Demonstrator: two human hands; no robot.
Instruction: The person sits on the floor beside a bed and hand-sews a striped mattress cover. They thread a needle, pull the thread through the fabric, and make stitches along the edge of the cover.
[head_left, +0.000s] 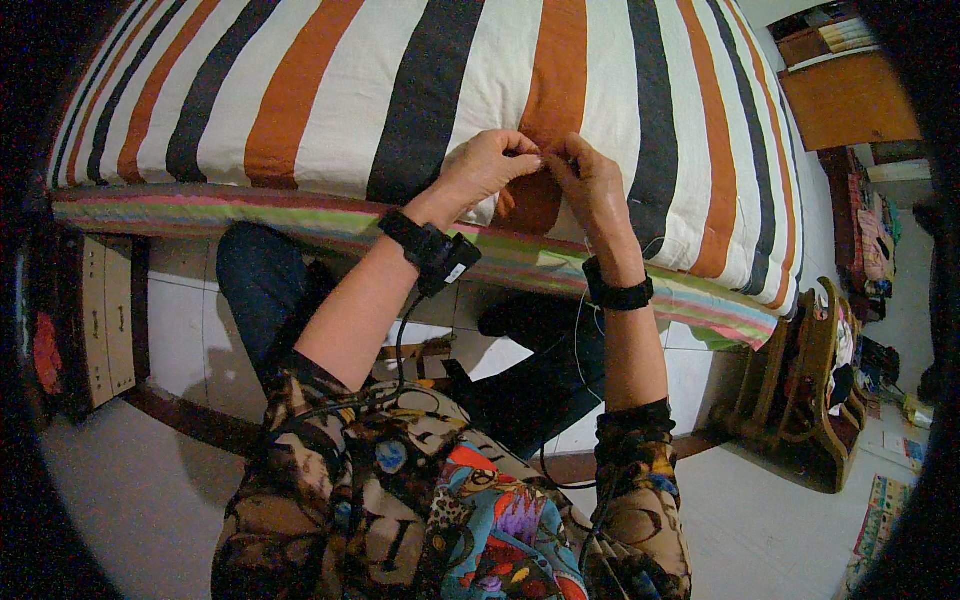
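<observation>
A padded striped cover (420, 97) in white, orange and dark grey spreads out in front of me, its near edge bunched below my hands. My left hand (486, 166) pinches a fold of an orange stripe between thumb and forefinger. Close beside it, almost fingertip to fingertip, my right hand (596, 184) pinches the same orange part. Anything small between the fingertips is too fine to make out. A thin pale thread (577, 341) trails in loops around my right wrist and down past the edge. Under the cover shows a multicoloured striped bedding edge (225, 213).
Black straps sit on both wrists; a cable (403, 337) runs from the left one's device along my arm. A wooden rack (832, 420) with cloths stands right, a drawer cabinet (109, 322) left. My knees are against the bed's side.
</observation>
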